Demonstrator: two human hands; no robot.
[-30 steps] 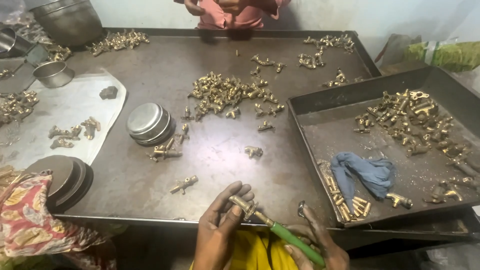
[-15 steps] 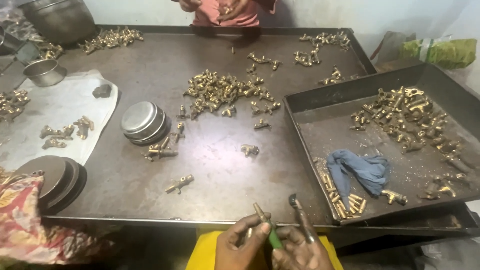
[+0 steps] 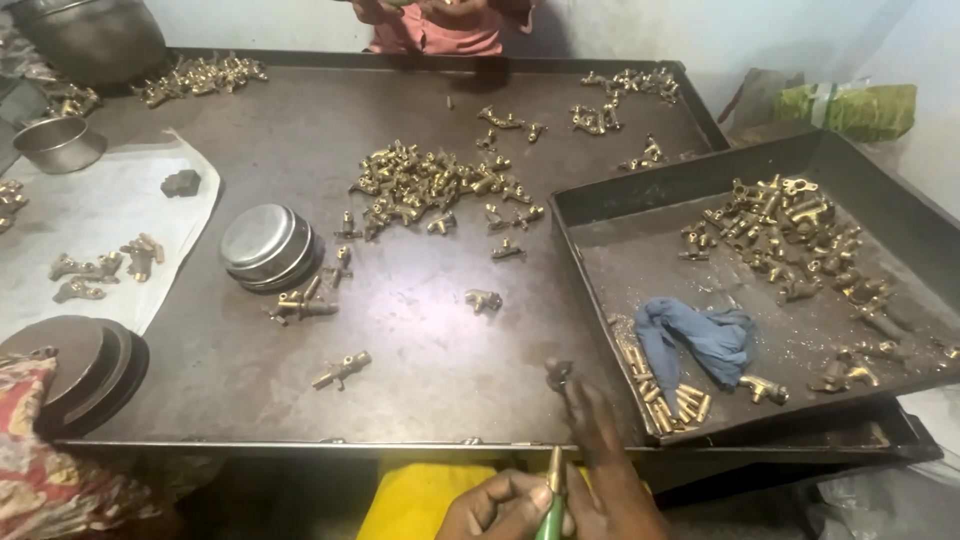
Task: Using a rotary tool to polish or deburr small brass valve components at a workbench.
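At the tray's [image 3: 300,400] near edge, the left hand [image 3: 505,508] grips a green-handled tool [image 3: 551,500] upright; the right hand [image 3: 605,470] pinches a small dark fitting [image 3: 558,375] just above the tray, beside it.

Both hands sit at the bottom edge: the left hand [image 3: 500,508] is cut off below the knuckles, the right hand [image 3: 605,480] at the wrist, and the green-handled tool [image 3: 551,500] between them runs out of view, so its lower end and the grip on it cannot be made out. The small dark part [image 3: 558,374] at the right fingertips is too blurred to identify. At the top edge another person's hands [image 3: 415,10] are cropped.
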